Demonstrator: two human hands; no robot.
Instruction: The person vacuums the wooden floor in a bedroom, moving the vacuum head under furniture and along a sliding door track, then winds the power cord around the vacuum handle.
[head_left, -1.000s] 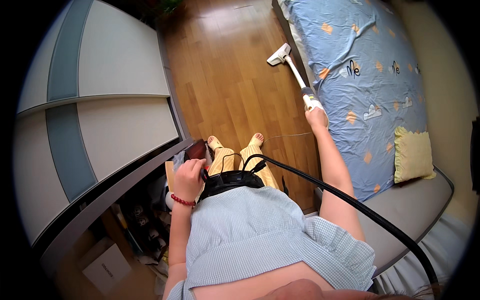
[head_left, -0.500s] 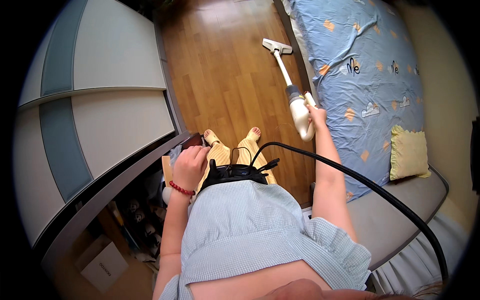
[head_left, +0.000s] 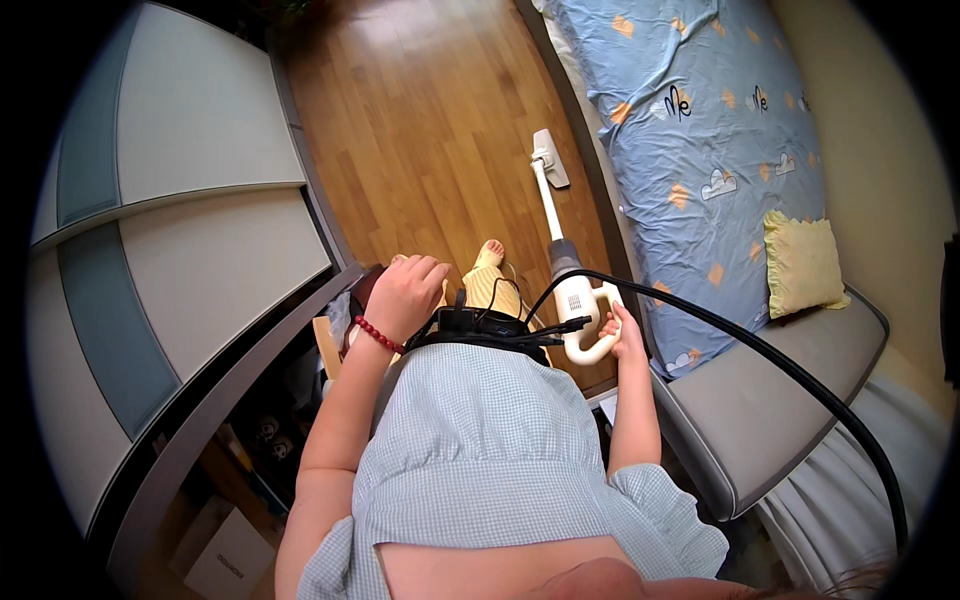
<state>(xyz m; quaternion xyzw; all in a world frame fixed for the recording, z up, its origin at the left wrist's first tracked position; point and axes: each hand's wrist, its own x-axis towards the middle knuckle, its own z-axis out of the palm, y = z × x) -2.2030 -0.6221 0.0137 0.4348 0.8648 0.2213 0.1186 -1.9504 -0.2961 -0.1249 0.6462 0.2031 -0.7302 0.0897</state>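
Observation:
A white stick vacuum cleaner (head_left: 574, 303) with a grey collar slants away from my right side. My right hand (head_left: 626, 332) is closed around its looped handle. The white floor head (head_left: 550, 160) rests on the wooden floor, turned lengthwise beside the bed's base. My left hand (head_left: 408, 293), with a red bead bracelet (head_left: 376, 334) at the wrist, hangs near my waist on the left. Its fingers bend loosely downward, and I see nothing in them. Close to it is a black waist pack (head_left: 480, 322) with cables.
To the right stands a bed with a blue patterned sheet (head_left: 690, 210), a yellow pillow (head_left: 803, 262) and a grey padded end (head_left: 770, 400). White sliding wardrobe doors (head_left: 210, 130) line the left, above cluttered open shelves. A thick black hose (head_left: 740, 345) arches past my right arm.
My right hand has drawn the vacuum cleaner back toward me, its arm now bent. The floor head has swung from crosswise to lengthwise. My left hand has shifted slightly right and forward.

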